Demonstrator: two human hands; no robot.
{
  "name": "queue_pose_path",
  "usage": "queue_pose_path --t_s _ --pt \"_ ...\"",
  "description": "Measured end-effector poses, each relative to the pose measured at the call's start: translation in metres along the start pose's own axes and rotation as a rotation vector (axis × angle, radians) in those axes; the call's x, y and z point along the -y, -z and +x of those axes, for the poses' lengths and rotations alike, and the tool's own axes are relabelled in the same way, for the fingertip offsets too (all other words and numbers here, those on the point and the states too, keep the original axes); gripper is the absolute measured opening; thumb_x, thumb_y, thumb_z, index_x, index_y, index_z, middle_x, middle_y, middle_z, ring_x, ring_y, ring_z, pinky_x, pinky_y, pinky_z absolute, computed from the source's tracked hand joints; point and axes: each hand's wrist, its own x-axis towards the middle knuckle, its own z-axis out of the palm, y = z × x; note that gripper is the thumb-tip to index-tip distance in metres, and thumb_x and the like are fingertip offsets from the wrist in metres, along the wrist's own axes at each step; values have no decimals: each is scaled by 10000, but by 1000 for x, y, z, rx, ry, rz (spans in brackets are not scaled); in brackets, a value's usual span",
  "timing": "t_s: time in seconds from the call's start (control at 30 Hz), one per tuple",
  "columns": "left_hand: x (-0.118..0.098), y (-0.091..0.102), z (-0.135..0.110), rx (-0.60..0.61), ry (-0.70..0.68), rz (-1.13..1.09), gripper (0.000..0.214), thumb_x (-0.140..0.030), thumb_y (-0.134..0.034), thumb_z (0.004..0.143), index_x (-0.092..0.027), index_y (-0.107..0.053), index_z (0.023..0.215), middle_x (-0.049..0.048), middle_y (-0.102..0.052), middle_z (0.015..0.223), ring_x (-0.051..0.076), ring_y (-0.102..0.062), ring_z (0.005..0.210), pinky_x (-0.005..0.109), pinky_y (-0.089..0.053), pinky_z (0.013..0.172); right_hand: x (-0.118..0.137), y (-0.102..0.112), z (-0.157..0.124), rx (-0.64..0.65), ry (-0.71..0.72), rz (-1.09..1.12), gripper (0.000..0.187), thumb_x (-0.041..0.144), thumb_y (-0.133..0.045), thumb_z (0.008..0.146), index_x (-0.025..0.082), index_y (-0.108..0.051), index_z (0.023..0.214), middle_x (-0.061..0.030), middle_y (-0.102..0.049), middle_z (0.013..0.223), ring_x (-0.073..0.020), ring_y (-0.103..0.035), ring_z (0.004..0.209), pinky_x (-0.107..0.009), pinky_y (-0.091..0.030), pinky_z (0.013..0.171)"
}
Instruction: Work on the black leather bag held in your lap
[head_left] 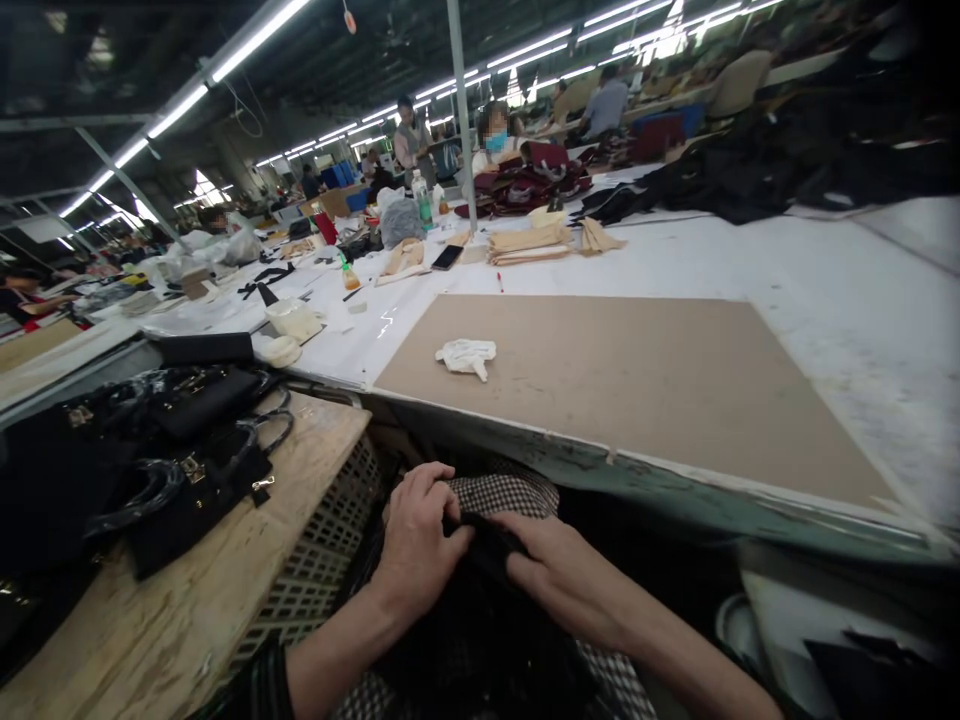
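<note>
My left hand (417, 535) and my right hand (559, 570) meet low in front of me, below the table edge. Both grip a black piece of material (486, 545) that lies across my lap, over a black-and-white checked fabric (504, 492). What the black piece is cannot be made out. A crumpled white cloth (467, 356) lies on a brown cardboard sheet (660, 380) on the white worktable (840, 300) just beyond my hands.
Black handbags (187, 440) are piled on a wooden board (225, 590) to my left, above a white lattice crate (322, 550). Farther along the table lie tan pieces (529, 243), a phone (447, 257), bottles and dark garments. Other people work at the back.
</note>
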Motion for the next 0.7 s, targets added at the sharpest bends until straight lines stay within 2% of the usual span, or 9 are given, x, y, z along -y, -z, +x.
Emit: queue_pose_path --t_s 0.17,0.27,0.43,0.53,0.7 --pt "5 -3 8 4 24 -45 239 -56 -699 680 -189 -506 723 53 -604 1156 234 -543 1130 431 -425 980 -6 -2 7 25 -3 -31 371 104 -431 743 208 -665 1011 -22 -706 952 -203 -630 868 -263 -434 743" --pt "2 -7 8 -22 27 -30 203 -53 -705 690 -181 -548 708 53 -604 1177 237 -539 1151 449 -414 1009 -9 0 8 15 -17 -26 365 115 -425 737 205 -670 992 -20 -706 944 -207 -627 863 -261 -429 718" --pt "-8 -17 -10 -135 -21 56 130 -85 -692 753 -211 -666 770 51 -609 1255 267 -494 1244 530 -372 1073 -5 2 3 -22 -27 -22 396 125 -433 727 197 -678 1031 -42 -719 989 -214 -645 893 -267 -446 748" --pt "-3 -32 -17 -226 -76 89 134 -124 -700 755 -229 -713 837 77 -618 1283 312 -512 1237 583 -435 1014 -8 -1 2 -54 -44 -52 428 122 -448 713 205 -688 1057 -49 -735 999 -223 -662 899 -268 -463 768" --pt "14 -54 -9 -341 -168 -1 68 -153 -716 729 -219 -713 746 95 -679 1195 301 -629 1104 487 -569 915 -24 -6 10 -42 -124 -124 353 157 -551 716 266 -726 1002 -13 -759 923 -254 -688 878 -276 -497 752"
